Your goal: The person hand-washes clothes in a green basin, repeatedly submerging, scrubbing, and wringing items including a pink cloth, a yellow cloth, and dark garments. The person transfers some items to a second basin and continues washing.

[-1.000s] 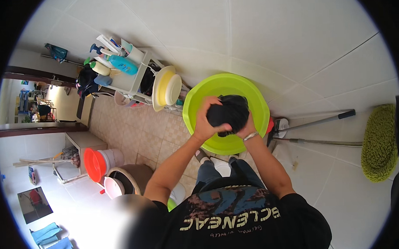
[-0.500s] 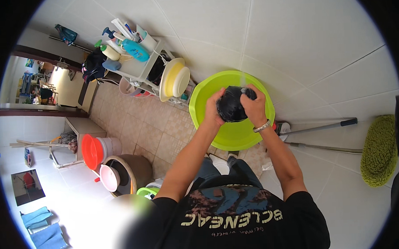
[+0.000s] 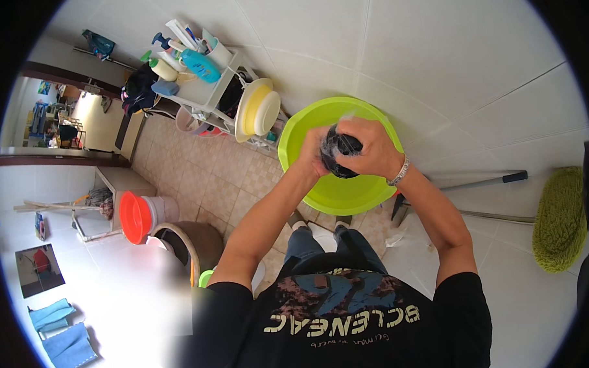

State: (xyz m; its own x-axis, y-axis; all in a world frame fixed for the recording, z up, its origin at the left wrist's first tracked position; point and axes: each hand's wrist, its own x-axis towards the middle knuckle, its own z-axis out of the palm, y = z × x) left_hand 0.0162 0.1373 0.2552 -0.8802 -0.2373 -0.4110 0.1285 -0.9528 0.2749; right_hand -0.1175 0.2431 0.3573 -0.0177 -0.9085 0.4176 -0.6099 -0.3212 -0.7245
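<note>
Between my two hands is a wet black bundle (image 3: 338,163) that looks like bunched cloth, streaked with white suds. My left hand (image 3: 313,147) is closed around its left side. My right hand (image 3: 375,146) grips it from the right and top, fingers curled over it and covering part of it. Both hands are over a large lime-green basin (image 3: 337,200), which stands on the floor near the wall. The bundle's exact kind is hard to make out.
Left of the basin, a white shelf cart (image 3: 204,96) carries bottles, with a yellow-and-white basin (image 3: 259,110) at its side. A red bucket (image 3: 135,217) and a big brown vat (image 3: 203,252) stand farther left. A green mop head (image 3: 558,220) lies right, its pole reaching toward the basin.
My right hand has moved over the top of the black bundle, which is now squeezed smaller between my hands. More suds show on it. My right elbow has swung outward.
</note>
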